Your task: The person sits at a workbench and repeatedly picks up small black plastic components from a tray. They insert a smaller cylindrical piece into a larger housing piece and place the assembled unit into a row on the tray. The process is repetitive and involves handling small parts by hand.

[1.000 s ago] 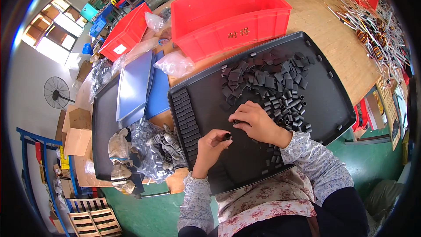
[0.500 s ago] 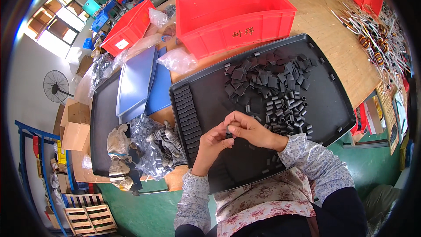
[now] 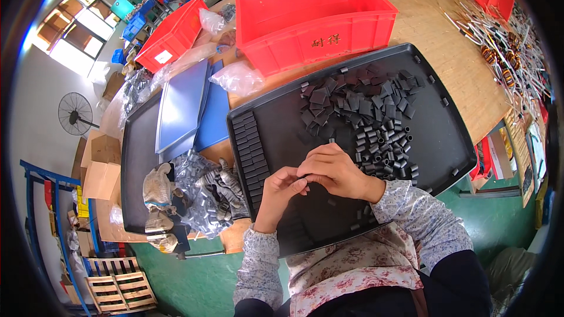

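Over the black tray [image 3: 288,135], my left hand [image 3: 282,191] and my right hand [image 3: 338,170] meet with fingertips pinched together. Between them is a small black piece [image 3: 304,176], mostly covered by the fingers; only a thin dark edge shows. Just beyond my right hand lies a heap of short black tubes [image 3: 385,147]. Behind these, flat black rectangular pieces [image 3: 352,97] are piled loosely. Neat rows of black pieces [image 3: 248,152] line the tray's left side. A few tubes are scattered near its rim.
A large red bin [image 3: 317,41] stands behind the tray, with a second red bin [image 3: 173,35] farther left. Blue sheets [image 3: 185,105], work gloves [image 3: 158,191] and a clear bag of grey parts [image 3: 202,199] lie at left. Bundled wires [image 3: 505,53] crowd the far right.
My right hand has turned over the held piece, its fingers now covering more of it. The piece shows as a thin edge instead of a rounded end. My left hand shifted slightly left.
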`<state>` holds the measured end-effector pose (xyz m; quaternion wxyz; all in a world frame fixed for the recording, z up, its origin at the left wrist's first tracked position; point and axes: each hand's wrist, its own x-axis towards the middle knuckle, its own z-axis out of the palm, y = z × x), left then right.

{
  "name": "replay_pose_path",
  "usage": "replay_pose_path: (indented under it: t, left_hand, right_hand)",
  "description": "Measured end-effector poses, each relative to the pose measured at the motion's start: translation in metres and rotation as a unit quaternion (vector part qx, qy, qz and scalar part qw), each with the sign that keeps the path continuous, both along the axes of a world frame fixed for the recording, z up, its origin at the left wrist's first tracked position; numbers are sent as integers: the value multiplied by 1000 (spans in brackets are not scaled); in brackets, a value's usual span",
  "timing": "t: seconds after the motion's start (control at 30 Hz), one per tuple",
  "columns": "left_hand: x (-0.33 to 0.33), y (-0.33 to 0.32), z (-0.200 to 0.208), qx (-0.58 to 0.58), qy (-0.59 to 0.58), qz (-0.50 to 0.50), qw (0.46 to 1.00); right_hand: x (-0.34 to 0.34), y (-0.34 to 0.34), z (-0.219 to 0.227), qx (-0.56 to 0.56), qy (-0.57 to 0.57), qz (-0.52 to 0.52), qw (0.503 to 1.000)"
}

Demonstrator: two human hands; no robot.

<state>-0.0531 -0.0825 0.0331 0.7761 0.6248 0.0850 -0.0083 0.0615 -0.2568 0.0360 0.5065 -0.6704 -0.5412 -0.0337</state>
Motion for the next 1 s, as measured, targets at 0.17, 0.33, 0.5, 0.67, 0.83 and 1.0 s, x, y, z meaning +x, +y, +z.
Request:
replay_pose_path:
  t: [0.17,0.33,0.5,0.67,0.83,1.0]
  left_hand:
    - [-2,3,-4,40,-8,4,999]
    - [-8,11,-2,320,-100,152,930]
    - [-21,6,3,562,-150,125,804]
    - [-29,1,8,579,-138,128,793]
    - [-35,4,3,567,-121,129,805]
    - [-31,0,11,569,-149,132,798]
  right_hand:
    - [4,-1,3,-32,18,55,998]
    - [5,-4,11,-57,53,35,996]
    - [9,-14,-2,-194,27,296,935]
    - [5,-14,-4,-262,42,299,917]
    - [10,-17,-4,-217,12,187,958]
    - [15,-12,-3,-129,-66,-32,989]
